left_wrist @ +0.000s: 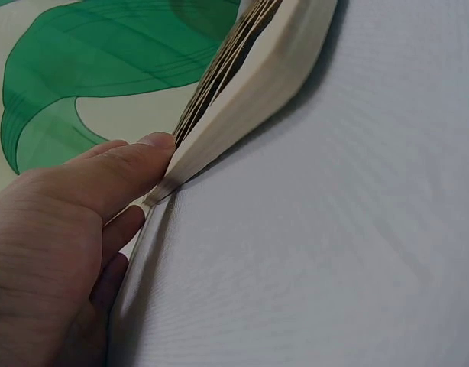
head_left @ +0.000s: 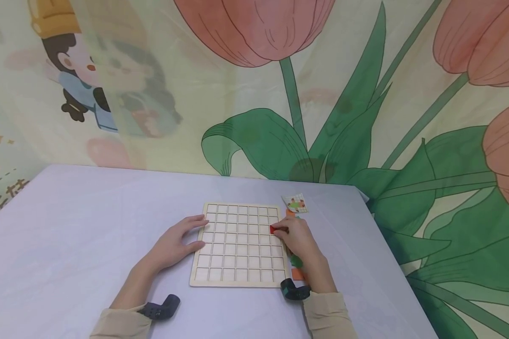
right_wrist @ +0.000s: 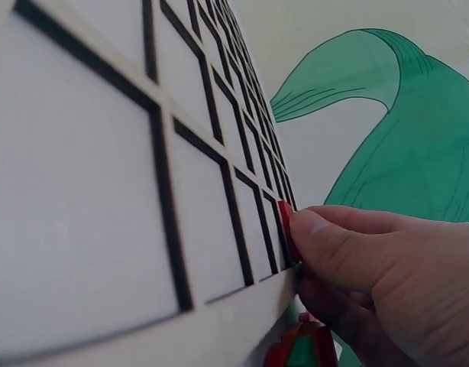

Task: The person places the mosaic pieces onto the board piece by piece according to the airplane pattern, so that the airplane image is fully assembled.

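A pale wooden grid board (head_left: 236, 239) with square cells lies flat on the table. My right hand (head_left: 299, 235) pinches a small red tile (head_left: 272, 230) between thumb and fingers, at a cell along the board's right edge. In the right wrist view the red tile (right_wrist: 287, 229) stands tilted at the grid, partly covered by the thumb. My left hand (head_left: 176, 242) rests at the board's left edge, its fingers extended and the fingertips touching the frame. The left wrist view shows the thumb (left_wrist: 147, 157) lying against the board's side.
Right of the board lie orange pieces (head_left: 297, 274) and a green piece (head_left: 296, 261), partly hidden by the right hand and arm. A small picture card (head_left: 296, 203) lies beyond them. White cloth covers the table (head_left: 110, 212); a tulip-printed curtain (head_left: 246, 84) hangs behind it.
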Available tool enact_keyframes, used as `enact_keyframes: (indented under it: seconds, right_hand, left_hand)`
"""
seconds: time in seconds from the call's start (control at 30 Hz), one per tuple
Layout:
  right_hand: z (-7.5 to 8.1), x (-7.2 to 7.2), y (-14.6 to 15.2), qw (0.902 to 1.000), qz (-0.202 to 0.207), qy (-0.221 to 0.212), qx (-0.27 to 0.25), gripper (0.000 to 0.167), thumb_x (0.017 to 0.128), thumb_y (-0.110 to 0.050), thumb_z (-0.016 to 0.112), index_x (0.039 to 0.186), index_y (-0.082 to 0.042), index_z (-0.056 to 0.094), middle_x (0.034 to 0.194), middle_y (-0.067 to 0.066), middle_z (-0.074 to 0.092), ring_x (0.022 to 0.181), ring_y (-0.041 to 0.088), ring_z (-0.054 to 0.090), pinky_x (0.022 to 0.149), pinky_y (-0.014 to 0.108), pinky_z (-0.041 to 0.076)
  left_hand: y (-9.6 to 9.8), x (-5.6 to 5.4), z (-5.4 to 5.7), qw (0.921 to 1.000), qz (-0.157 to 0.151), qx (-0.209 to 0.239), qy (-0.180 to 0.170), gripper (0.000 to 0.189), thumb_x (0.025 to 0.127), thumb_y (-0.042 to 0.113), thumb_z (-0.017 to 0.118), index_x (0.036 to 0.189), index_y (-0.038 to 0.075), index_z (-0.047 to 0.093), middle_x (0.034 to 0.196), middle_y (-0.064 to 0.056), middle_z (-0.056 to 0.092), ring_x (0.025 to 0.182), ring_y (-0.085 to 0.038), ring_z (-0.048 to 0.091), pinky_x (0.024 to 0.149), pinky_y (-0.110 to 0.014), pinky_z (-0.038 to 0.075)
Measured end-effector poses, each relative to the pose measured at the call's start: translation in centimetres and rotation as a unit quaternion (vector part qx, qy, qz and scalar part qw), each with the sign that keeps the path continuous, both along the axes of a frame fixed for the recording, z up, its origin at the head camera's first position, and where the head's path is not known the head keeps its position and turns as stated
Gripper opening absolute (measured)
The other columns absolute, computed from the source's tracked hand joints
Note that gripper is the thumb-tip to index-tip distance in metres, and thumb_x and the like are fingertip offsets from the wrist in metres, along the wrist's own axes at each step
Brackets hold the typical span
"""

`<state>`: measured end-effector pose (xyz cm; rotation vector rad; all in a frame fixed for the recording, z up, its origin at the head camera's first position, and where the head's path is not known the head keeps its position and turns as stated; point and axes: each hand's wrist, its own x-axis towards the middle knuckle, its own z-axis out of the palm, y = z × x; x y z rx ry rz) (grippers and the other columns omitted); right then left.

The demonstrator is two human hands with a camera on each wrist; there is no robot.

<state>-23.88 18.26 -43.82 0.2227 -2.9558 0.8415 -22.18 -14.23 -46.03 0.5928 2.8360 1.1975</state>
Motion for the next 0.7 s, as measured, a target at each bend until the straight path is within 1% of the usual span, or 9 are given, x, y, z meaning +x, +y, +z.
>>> enact_keyframes:
  seconds: [0.13,0.3,0.43,0.6,0.7]
  right_hand:
    - [0.2,-0.1,0.4,0.9998,-0.013,-0.010,-0.015,0.017,0.083,-0.015,0.073,0.100,-0.013,0.075,0.098,0.001,0.071,0.087,0.013,0.063,0.076,0.027,0.056]
    - [0.4,-0.3,1.4,0.9990,-0.028,-0.006,-0.035,0.018,0.084,-0.018,0.072,0.102,-0.013,0.074,0.101,0.003,0.070,0.085,0.013,0.063,0.074,0.028,0.057]
    - [0.4,-0.3,2.6,0.9976,-0.048,-0.006,-0.049,0.022,0.085,-0.019,0.072,0.105,-0.012,0.073,0.108,0.005,0.068,0.092,0.017,0.065,0.081,0.032,0.058]
    - [0.4,-0.3,4.3,0.9943,-0.075,-0.034,-0.068,0.027,0.087,-0.023,0.069,0.113,-0.014,0.069,0.115,0.006,0.066,0.102,0.022,0.064,0.088,0.038,0.056]
    - [0.3,-0.2,5.2,0.9921,-0.094,-0.054,-0.063,0.031,0.089,-0.025,0.068,0.118,-0.015,0.067,0.118,0.006,0.064,0.105,0.023,0.062,0.091,0.040,0.054]
  left_hand:
    - [0.0,0.0,0.0,1.0000,-0.001,0.000,0.001,0.055,0.084,0.027,0.071,0.135,0.016,0.053,0.147,-0.007,0.043,0.138,-0.034,0.037,0.112,-0.054,0.031]
    - [0.0,-0.1,-0.2,0.9999,-0.002,-0.001,0.012,0.054,0.084,0.028,0.071,0.134,0.016,0.054,0.146,-0.008,0.045,0.137,-0.034,0.038,0.111,-0.054,0.032]
    - [0.0,0.0,-0.2,0.9999,-0.004,-0.001,0.014,0.053,0.085,0.029,0.071,0.134,0.016,0.054,0.145,-0.008,0.045,0.136,-0.034,0.039,0.111,-0.054,0.033]
    - [-0.1,0.0,0.0,0.9999,-0.005,0.000,0.013,0.053,0.085,0.028,0.071,0.133,0.016,0.055,0.145,-0.008,0.046,0.136,-0.034,0.039,0.111,-0.054,0.033]
    - [0.0,0.0,0.0,0.9999,-0.007,0.002,0.015,0.052,0.085,0.027,0.071,0.133,0.015,0.055,0.144,-0.008,0.047,0.136,-0.034,0.040,0.111,-0.054,0.033]
